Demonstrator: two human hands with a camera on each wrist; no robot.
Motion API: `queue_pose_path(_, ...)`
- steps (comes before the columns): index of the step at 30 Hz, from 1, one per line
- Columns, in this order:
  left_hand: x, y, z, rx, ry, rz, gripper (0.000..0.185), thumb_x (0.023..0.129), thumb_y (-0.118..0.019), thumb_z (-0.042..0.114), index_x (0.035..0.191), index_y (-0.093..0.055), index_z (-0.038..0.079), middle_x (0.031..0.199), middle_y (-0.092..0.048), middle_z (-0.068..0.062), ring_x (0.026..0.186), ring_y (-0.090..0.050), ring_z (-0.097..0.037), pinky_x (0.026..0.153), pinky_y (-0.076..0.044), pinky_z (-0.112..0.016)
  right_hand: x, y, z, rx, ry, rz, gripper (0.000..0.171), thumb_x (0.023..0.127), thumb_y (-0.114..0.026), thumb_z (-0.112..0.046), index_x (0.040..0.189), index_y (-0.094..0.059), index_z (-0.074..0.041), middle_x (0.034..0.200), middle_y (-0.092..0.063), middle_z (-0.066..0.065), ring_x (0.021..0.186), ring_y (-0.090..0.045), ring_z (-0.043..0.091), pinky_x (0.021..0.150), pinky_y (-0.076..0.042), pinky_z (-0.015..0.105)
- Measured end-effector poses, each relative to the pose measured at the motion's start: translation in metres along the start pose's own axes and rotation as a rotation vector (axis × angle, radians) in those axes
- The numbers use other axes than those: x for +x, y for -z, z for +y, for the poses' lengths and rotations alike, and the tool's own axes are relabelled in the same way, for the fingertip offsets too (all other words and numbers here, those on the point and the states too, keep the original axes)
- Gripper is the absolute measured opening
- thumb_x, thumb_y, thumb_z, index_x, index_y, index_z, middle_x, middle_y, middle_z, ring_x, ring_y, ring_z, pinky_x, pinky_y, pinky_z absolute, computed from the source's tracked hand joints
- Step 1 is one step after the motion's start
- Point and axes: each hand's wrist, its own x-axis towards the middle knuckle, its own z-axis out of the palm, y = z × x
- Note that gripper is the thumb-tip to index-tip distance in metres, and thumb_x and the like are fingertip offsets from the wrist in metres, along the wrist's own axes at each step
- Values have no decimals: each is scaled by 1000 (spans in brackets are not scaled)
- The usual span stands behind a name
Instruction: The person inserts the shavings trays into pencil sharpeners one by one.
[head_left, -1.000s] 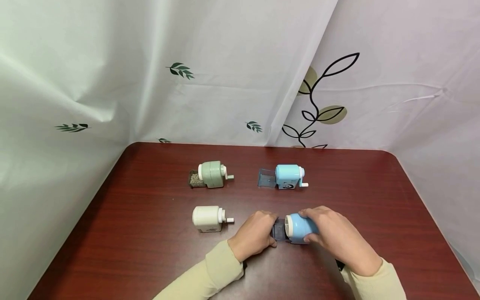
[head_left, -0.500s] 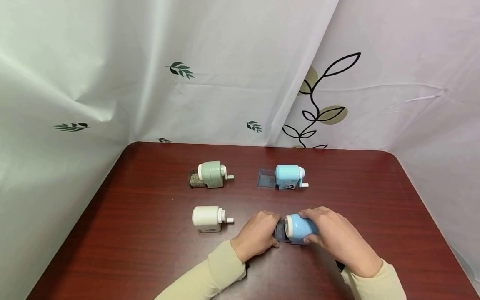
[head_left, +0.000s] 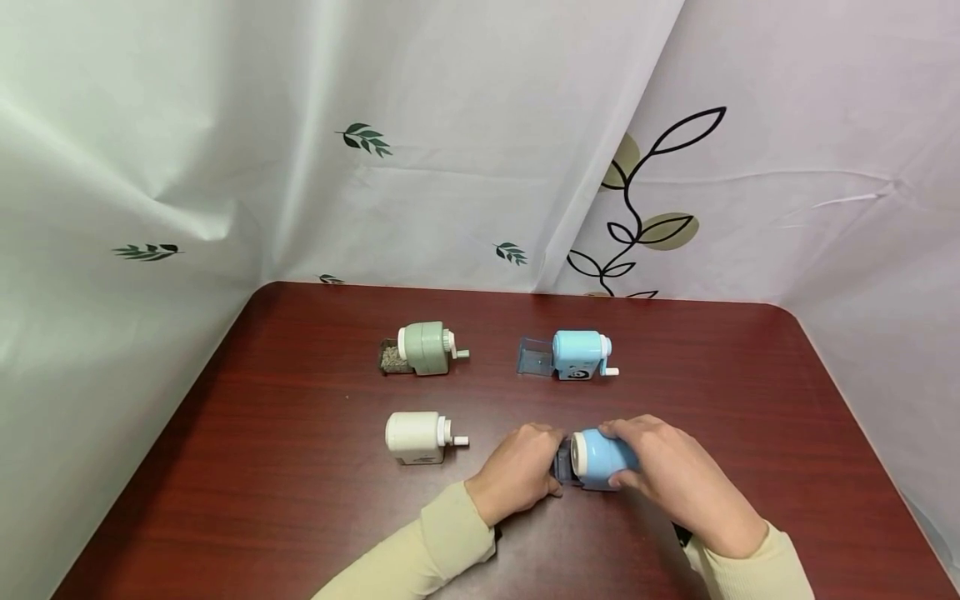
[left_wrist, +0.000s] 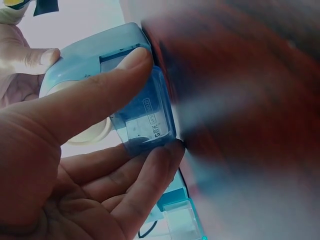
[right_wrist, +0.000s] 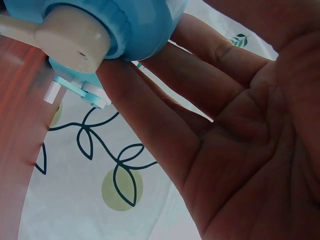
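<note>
A blue hand-crank pencil sharpener (head_left: 600,459) sits near the front of the dark red table (head_left: 300,517). My right hand (head_left: 660,467) grips its body from the right, fingers curled over the top (right_wrist: 150,75). My left hand (head_left: 525,467) pinches the clear blue shavings drawer (left_wrist: 147,117) at the sharpener's left end between thumb and fingers. In the head view the drawer (head_left: 562,462) is mostly hidden by my left hand, with only a sliver showing.
A white sharpener (head_left: 416,436) stands left of my hands. At the back are a green sharpener (head_left: 426,348) with its drawer out and full of shavings, and another blue sharpener (head_left: 579,355) with its clear drawer pulled out. Curtains enclose the table.
My left hand has moved right toward the sharpener, and the visible part of the drawer has shrunk. My right hand and the sharpener body have stayed in place.
</note>
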Motion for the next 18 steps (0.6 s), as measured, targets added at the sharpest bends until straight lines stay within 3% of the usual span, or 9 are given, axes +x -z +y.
queue_pose_path(11,1,-2,3,32,-2,7,50,63,-97,22,103,-72,6,93,-71,-1,91,-67,-14,77,-56,-26,0,0,0,3,2,6,51,61,-95,-12,107,-72,-7,103,-71,2,95,-66,20,78,-55,42)
queue_pose_path(18,2,-2,3,-2,-15,14,49,61,-98,19,99,-71,6,91,-71,-3,88,-67,-15,75,-56,-26,0,0,1,4,8,7,52,61,-95,-14,107,-72,-9,102,-71,1,95,-66,20,78,-55,42)
